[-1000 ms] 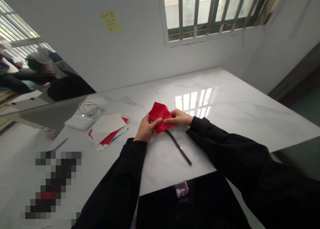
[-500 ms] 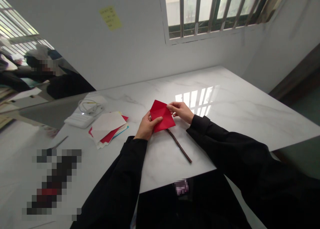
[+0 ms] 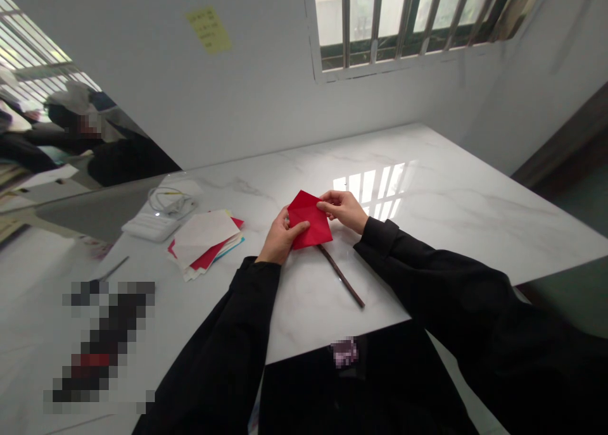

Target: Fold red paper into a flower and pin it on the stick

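A folded piece of red paper point(image 3: 311, 223) with a pointed top is held up over the table by both hands. My left hand point(image 3: 280, 235) grips its left side, the thumb lying across the front and the fingers behind. At the upper right edge, my right hand point(image 3: 344, 209) pinches the paper between thumb and fingers. Beneath the paper a thin dark brown stick point(image 3: 342, 277) lies on the table, its far end hidden by the paper.
On the white marbled table point(image 3: 456, 213), a stack of coloured paper point(image 3: 204, 239) lies to the left. Behind it sit a white device point(image 3: 151, 225) and a coiled cable point(image 3: 171, 201). Blurred-out dark items point(image 3: 102, 340) lie front left. A person point(image 3: 71, 118) is at far left.
The red paper has turned and shifted slightly to the right. My right thumb now lies a little further onto its front; both hands keep hold.
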Demonstrator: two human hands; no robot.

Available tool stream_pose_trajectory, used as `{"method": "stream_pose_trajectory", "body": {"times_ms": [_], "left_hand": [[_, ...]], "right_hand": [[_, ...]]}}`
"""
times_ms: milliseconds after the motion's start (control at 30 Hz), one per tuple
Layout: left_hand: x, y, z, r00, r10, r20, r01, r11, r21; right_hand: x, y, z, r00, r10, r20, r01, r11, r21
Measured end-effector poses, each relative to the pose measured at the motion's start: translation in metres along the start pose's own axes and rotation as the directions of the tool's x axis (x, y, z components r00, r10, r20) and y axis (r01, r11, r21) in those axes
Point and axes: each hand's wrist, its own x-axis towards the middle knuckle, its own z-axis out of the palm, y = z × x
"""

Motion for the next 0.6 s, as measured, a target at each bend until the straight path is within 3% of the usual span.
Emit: {"method": "stream_pose_trajectory", "body": {"times_ms": [200, 367, 500, 600], "left_hand": [[0.0002, 0.0023, 0.0005, 0.991, 0.083, -0.105, -0.078, 0.995, 0.054], [-0.0020, 0.0064, 0.0045, 0.973, 0.193, -0.129, -0.169, 0.970, 0.175], [-0.0019, 0.0049, 0.0045, 0.972, 0.201, -0.117, -0.163, 0.947, 0.276], [-0.0013, 0.0020, 0.0029, 0.979, 0.173, -0.109, -0.140, 0.957, 0.254]], "right_hand": [[-0.0015, -0.0035, 0.0027, 0.994, -0.039, -0.097, 0.038, 0.999, -0.015], [-0.0032, -0.0043, 0.0044, 0.994, -0.013, -0.105, 0.016, 1.000, 0.020], [-0.0026, -0.0034, 0.0048, 0.996, -0.028, -0.089, 0.031, 0.999, 0.026], [-0.0011, -0.0015, 0.0038, 0.998, -0.027, -0.060, 0.028, 1.000, 0.012]]}}
